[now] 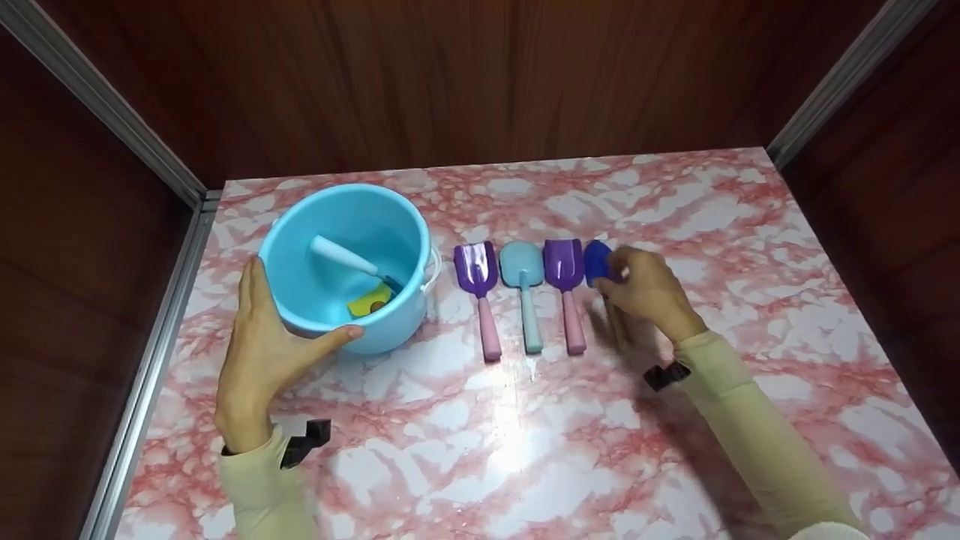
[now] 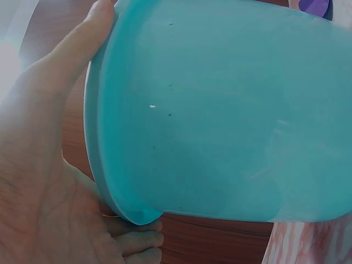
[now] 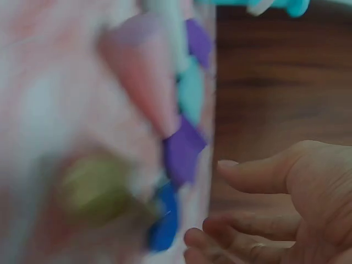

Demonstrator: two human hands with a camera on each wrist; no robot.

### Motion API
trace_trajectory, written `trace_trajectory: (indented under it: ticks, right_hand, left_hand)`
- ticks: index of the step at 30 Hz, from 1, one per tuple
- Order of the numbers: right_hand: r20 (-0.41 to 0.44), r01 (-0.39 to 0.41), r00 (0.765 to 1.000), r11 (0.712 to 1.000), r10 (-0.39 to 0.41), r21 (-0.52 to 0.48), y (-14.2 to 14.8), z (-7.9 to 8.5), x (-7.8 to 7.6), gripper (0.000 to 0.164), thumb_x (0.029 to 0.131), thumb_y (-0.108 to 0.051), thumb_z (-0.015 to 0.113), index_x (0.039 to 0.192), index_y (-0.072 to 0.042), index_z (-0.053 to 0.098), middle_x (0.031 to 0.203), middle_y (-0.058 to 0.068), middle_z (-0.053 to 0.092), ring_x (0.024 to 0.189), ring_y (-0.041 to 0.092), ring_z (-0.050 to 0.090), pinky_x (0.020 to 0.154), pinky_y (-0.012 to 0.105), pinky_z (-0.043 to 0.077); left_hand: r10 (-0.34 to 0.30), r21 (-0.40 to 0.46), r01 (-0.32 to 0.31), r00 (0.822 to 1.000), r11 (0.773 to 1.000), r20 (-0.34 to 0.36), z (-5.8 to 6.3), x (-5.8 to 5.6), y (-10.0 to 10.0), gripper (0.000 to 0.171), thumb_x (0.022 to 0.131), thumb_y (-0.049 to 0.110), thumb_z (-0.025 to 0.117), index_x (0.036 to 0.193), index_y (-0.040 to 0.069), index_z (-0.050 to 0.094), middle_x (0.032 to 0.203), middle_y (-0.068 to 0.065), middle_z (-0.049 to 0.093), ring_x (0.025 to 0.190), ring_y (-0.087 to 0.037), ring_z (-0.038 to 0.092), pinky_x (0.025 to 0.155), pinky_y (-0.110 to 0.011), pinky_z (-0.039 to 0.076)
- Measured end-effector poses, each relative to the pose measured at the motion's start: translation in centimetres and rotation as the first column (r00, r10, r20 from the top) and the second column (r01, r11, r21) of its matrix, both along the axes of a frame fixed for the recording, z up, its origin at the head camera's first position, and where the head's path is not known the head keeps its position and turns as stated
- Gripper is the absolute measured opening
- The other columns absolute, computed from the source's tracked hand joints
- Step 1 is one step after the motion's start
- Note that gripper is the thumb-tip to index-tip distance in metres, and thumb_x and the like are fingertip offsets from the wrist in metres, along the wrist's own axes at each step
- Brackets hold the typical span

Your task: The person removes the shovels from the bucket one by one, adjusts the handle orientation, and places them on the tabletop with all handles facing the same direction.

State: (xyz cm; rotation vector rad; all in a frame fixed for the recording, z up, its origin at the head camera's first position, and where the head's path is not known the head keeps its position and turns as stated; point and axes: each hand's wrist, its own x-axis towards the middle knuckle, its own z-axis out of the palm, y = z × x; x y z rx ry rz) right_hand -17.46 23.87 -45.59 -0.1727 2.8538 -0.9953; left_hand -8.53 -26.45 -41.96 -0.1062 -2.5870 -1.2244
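Observation:
A light blue bucket (image 1: pixel 390 330) stands at the left of the table. My left hand (image 1: pixel 262 352) spreads against its near left side, thumb along the rim and fingers on the outside; in the left wrist view the bucket wall (image 2: pixel 220 110) fills most of the picture. Inside lie a tool with a pale blue handle (image 1: pixel 341 253) and a yellow piece (image 1: pixel 367 302). My right hand (image 1: pixel 649 289) hovers by a blue toy shovel (image 1: pixel 596 259) with an olive-brown handle. In the right wrist view, thumb and fingers are parted beside the blue blade (image 3: pixel 165 225), with nothing between them.
Left of the blue shovel, a purple shovel with a pink handle (image 1: pixel 572 322), a pale blue shovel (image 1: pixel 523 266) and another purple-and-pink shovel (image 1: pixel 475 270) lie in a row. A white handle (image 1: pixel 433 270) hangs at the bucket's right. Brown panels (image 1: pixel 480 82) enclose the pink-and-white table.

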Motion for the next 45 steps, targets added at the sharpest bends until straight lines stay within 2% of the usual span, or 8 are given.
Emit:
trace_trajectory:
  ticks: [7, 11, 18, 25, 29, 34, 41, 45]
  right_hand:
    - [-0.162, -0.14, 0.978, 0.989, 0.131, -0.046, -5.5, 3.3, -2.3, 0.038, 0.096, -0.009, 0.078, 0.13, 0.004, 0.067, 0.111, 0.022, 0.074, 0.099, 0.036, 0.073, 0.085, 0.049, 0.062]
    - [-0.259, -0.245, 0.94, 0.968, 0.223, -0.056, -7.9, 5.1, -3.1, 0.034, 0.098, -0.011, 0.077, 0.127, 0.003, 0.069, 0.111, 0.02, 0.076, 0.098, 0.035, 0.076, 0.086, 0.049, 0.065]
    - [-0.332, -0.391, 0.879, 0.916, 0.342, -0.089, -12.1, 7.8, -4.0, 0.029, 0.103, -0.017, 0.072, 0.126, 0.0, 0.072, 0.116, 0.015, 0.075, 0.102, 0.029, 0.074, 0.092, 0.047, 0.064]
    - [-0.368, -0.472, 0.835, 0.876, 0.409, -0.098, -16.6, 8.8, -4.4, 0.027, 0.106, -0.02, 0.068, 0.128, -0.006, 0.072, 0.121, 0.011, 0.074, 0.106, 0.021, 0.072, 0.095, 0.038, 0.064]
    - [-0.401, -0.536, 0.785, 0.843, 0.473, -0.054, -19.5, 8.7, -4.5, 0.027, 0.105, -0.018, 0.069, 0.128, -0.004, 0.073, 0.124, 0.014, 0.073, 0.113, 0.023, 0.073, 0.098, 0.038, 0.063]
    - [-0.376, -0.618, 0.7, 0.779, 0.607, 0.105, -23.1, 8.8, -4.7, 0.032, 0.103, -0.018, 0.073, 0.132, -0.003, 0.073, 0.129, 0.016, 0.073, 0.117, 0.028, 0.074, 0.1, 0.04, 0.062]
    - [-0.16, -0.702, 0.614, 0.627, 0.773, 0.339, -27.5, 9.2, -4.8, 0.04, 0.102, -0.02, 0.075, 0.14, -0.011, 0.071, 0.136, 0.014, 0.071, 0.124, 0.03, 0.072, 0.108, 0.049, 0.057]
    - [-0.128, -0.704, 0.546, 0.536, 0.828, 0.467, -29.7, 8.9, -4.9, 0.035, 0.103, -0.022, 0.073, 0.138, -0.015, 0.074, 0.132, 0.01, 0.073, 0.118, 0.026, 0.073, 0.106, 0.047, 0.059]
  left_hand:
    - [0.007, -0.01, -0.007, 1.0, 1.0, 0.017, 0.1, -0.1, 0.0, 0.139, 0.066, 0.052, 0.102, 0.171, 0.024, 0.016, 0.167, -0.009, 0.032, 0.144, -0.035, 0.043, 0.114, -0.071, 0.044]
    - [0.01, -0.005, -0.01, 1.0, 1.0, 0.02, 0.0, -0.1, 0.0, 0.139, 0.065, 0.054, 0.101, 0.171, 0.024, 0.016, 0.166, -0.008, 0.032, 0.144, -0.034, 0.044, 0.115, -0.07, 0.044]
    - [0.017, -0.01, -0.017, 1.0, 1.0, 0.014, 0.2, -0.1, -0.2, 0.14, 0.064, 0.054, 0.102, 0.171, 0.024, 0.016, 0.167, -0.008, 0.032, 0.144, -0.034, 0.044, 0.116, -0.069, 0.044]
    - [0.021, -0.02, -0.021, 0.999, 1.0, 0.042, 0.2, -0.1, -0.2, 0.143, 0.065, 0.054, 0.102, 0.172, 0.025, 0.012, 0.169, -0.008, 0.028, 0.145, -0.036, 0.043, 0.115, -0.07, 0.043]
    - [0.016, -0.013, -0.015, 0.999, 1.0, 0.039, 0.2, 0.0, -0.2, 0.142, 0.065, 0.053, 0.102, 0.172, 0.026, 0.012, 0.169, -0.007, 0.029, 0.145, -0.036, 0.043, 0.116, -0.07, 0.043]
    - [0.01, -0.01, -0.01, 0.999, 1.0, 0.036, 0.1, 0.1, -0.4, 0.141, 0.067, 0.051, 0.102, 0.172, 0.024, 0.01, 0.168, -0.009, 0.029, 0.145, -0.038, 0.044, 0.115, -0.071, 0.043]
    - [0.023, -0.028, -0.022, 0.998, 0.999, 0.055, 0.2, 0.2, -0.4, 0.142, 0.069, 0.055, 0.099, 0.172, 0.023, 0.007, 0.17, -0.009, 0.027, 0.145, -0.038, 0.044, 0.115, -0.069, 0.044]
    - [0.018, -0.026, -0.017, 0.998, 1.0, 0.066, 0.2, 0.2, -0.4, 0.141, 0.07, 0.057, 0.098, 0.172, 0.024, 0.007, 0.17, -0.007, 0.027, 0.146, -0.036, 0.041, 0.117, -0.069, 0.042]
